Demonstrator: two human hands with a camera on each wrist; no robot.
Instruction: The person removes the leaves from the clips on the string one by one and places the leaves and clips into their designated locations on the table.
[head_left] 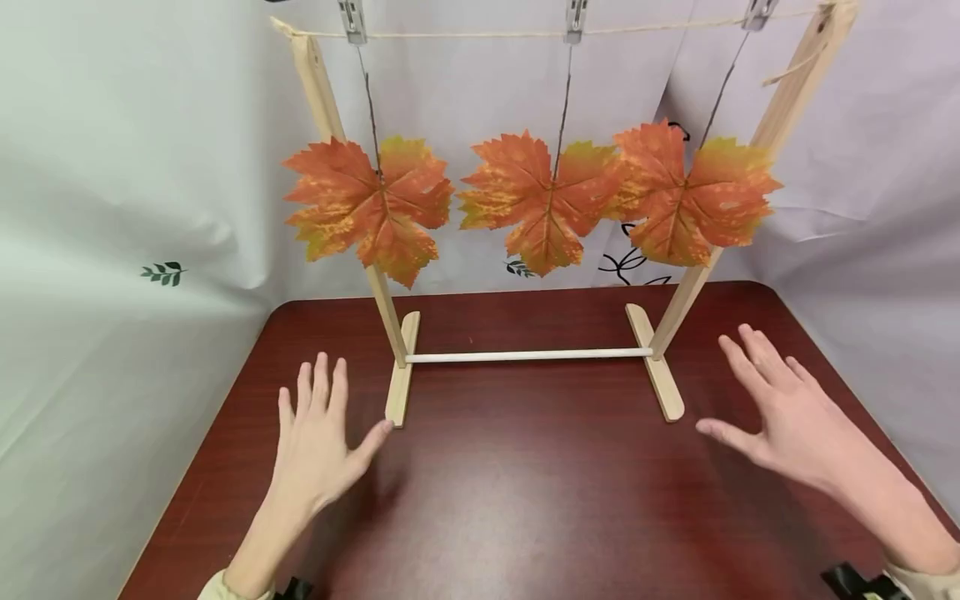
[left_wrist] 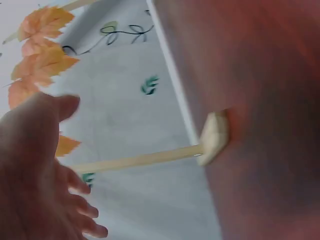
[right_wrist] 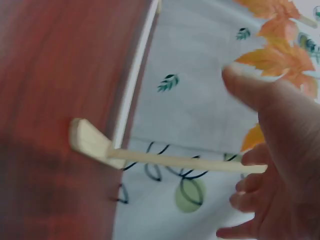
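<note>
at the left, we are holding our left hand (head_left: 311, 454) open and empty, fingers spread; its thumb is appearing beside the left foot (head_left: 402, 371) of the wooden stand (head_left: 387, 317), though the left wrist view is showing a gap. if we were sweeping inward too low, we could be bumping that foot and setting everything swinging.

the left leaf (head_left: 375, 204) is hanging clear from the left clip (head_left: 352, 21) on the cord (head_left: 465, 35). the middle leaf (head_left: 550, 208) is hanging from the middle clip (head_left: 575, 21), its edge overlapping the right leaf (head_left: 684, 196) in the head view; we cannot tell whether they are touching, but they could be snagging if swinging. the right leaf is hanging from the right clip (head_left: 759, 14); a weak bite on its thin stem could be letting it slip.

at the right, we are keeping our right hand (head_left: 798, 425) open too, gripping nothing, above the surface (head_left: 517, 492).
</note>
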